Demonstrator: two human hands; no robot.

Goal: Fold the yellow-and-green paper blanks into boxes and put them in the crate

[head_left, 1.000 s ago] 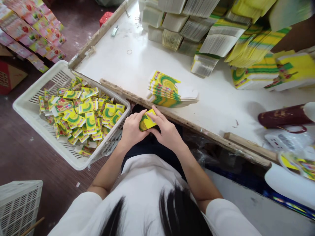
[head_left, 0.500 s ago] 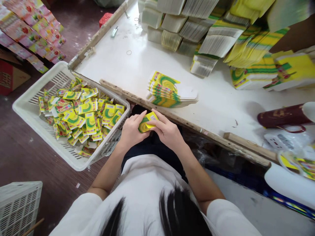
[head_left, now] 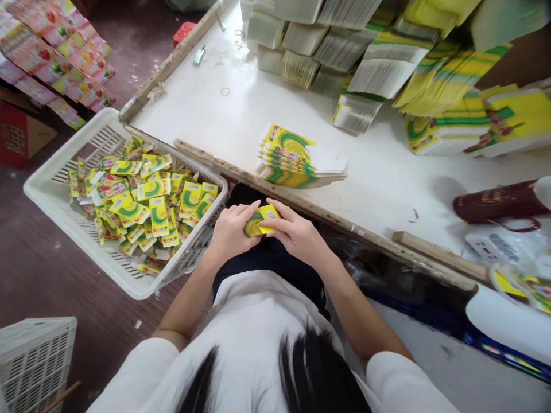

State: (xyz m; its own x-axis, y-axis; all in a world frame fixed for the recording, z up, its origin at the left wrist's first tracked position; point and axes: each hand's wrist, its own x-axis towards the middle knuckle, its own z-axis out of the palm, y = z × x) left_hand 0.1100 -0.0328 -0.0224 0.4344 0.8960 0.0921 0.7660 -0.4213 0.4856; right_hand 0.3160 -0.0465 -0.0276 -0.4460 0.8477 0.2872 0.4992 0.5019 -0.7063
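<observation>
Right hand [head_left: 298, 234] had slid slightly toward the lower right since the first frame, and a barcode [head_left: 271, 213], out of sight then, now showed on the small box [head_left: 252, 225]. Both hands were clamped on that box mid-frame, just below the front edge of the table [head_left: 185, 112], left hand [head_left: 231, 230] at one end, right at the other. Handling looked partway done; the filled basket [head_left: 32, 183] at left and stack of flat cartons [head_left: 290, 154] above the hands sat unchanged.
</observation>
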